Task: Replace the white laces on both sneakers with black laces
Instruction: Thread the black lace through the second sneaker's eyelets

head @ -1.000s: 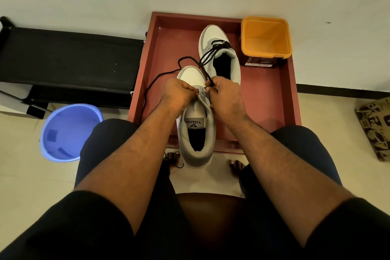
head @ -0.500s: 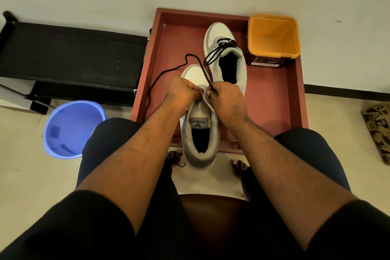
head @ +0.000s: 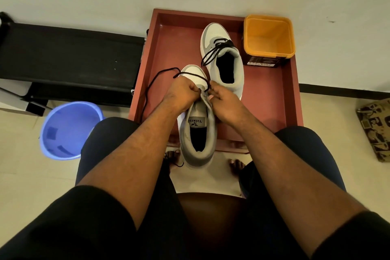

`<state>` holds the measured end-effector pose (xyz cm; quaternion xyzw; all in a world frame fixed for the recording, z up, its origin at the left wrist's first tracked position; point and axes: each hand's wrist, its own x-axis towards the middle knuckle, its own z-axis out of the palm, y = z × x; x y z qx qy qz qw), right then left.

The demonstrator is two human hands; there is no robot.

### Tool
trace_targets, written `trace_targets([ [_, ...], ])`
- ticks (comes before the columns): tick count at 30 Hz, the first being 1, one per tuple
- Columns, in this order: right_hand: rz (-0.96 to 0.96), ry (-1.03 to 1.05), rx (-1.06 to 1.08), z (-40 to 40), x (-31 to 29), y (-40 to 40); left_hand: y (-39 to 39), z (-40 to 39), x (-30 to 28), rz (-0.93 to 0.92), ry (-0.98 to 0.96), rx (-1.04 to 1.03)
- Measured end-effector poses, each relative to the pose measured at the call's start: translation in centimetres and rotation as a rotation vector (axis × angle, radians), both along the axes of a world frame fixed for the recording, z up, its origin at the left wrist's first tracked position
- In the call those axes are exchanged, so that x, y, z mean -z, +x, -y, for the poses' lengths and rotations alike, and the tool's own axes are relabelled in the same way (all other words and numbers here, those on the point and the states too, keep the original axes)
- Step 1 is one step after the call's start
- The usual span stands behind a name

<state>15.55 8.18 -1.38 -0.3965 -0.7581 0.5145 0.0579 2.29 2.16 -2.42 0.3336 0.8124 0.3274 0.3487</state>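
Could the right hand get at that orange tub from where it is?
Probably yes, once it lets go: the right hand pinches the black lace, and bare tray floor lies between it and the orange tub.

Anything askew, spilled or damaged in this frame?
Nothing spilled or visibly damaged. The loose black lace trails from the near sneaker over the red tray edge toward the floor. The near sneaker's heel overhangs the tray's front edge. Both fit lacing in progress.
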Motion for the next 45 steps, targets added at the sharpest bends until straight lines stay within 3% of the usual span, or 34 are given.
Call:
trace_targets([
  [3, -0.080, -0.105, 0.114, 1.1, -1.1, 1.7, 0.0, -0.3, -0.6, -0.036, -0.089, 0.066],
  [6, -0.046, 0.085, 0.065, 1.7, -1.5, 2.6, -0.2, -0.2, -1.2, 0.013, -0.120, 0.100],
  [9, -0.089, 0.263, 0.082, 1.9, -1.1, 2.3, 0.4, 0.4, -2.6, -0.077, -0.115, 0.170],
  [12, -0.100, 0.275, 0.123, 2.0, -0.4, 1.9, 1.8, 1.5, -4.9, -0.203, -0.086, 0.211],
  [16, -0.126, 0.258, 0.116, 1.7, 0.2, 1.6, 5.0, 4.6, -6.9, -0.095, -0.003, 0.183],
  [21, -0.021, 0.609, -0.195, 1.9, -0.4, 1.2, 7.7, 8.1, -6.8, 0.032, 0.157, 0.024],
  [25, 0.048, 0.703, -0.359, 2.1, -1.1, 1.8, 7.3, 8.5, -6.5, 0.059, 0.110, 0.094],
  [27, 0.038, 0.672, -0.353, 2.1, -1.2, 2.0, 7.0, 9.0, -6.3, -0.065, 0.032, 0.247],
  [31, -0.061, 0.536, -0.252, 2.2, -0.7, 2.1, 6.7, 10.8, -5.5, -0.529, -0.319, 0.692],
  [34, -0.047, 0.650, -0.190, 2.2, -0.4, 2.0, 6.5, 11.2, -4.4, -0.665, -0.316, 0.700],
  [36, -0.011, 0.727, -0.162, 2.6, -0.8, 2.2, 6.4, 11.0, -3.9, -0.662, -0.300, 0.677],
  [39, -0.127, 0.580, -0.136, 3.7, -1.7, 3.0, 6.4, 10.4, -3.5, -0.638, -0.307, 0.628],
  [43, -0.367, -0.035, 0.050, 6.2, -5.0, 4.8, 6.5, 9.8, -3.8, -0.605, -0.242, 0.511],
  [45, -0.475, -0.238, 0.166, 7.7, -6.7, 5.8, 6.3, 9.6, -3.9, -0.595, -0.219, 0.470],
])
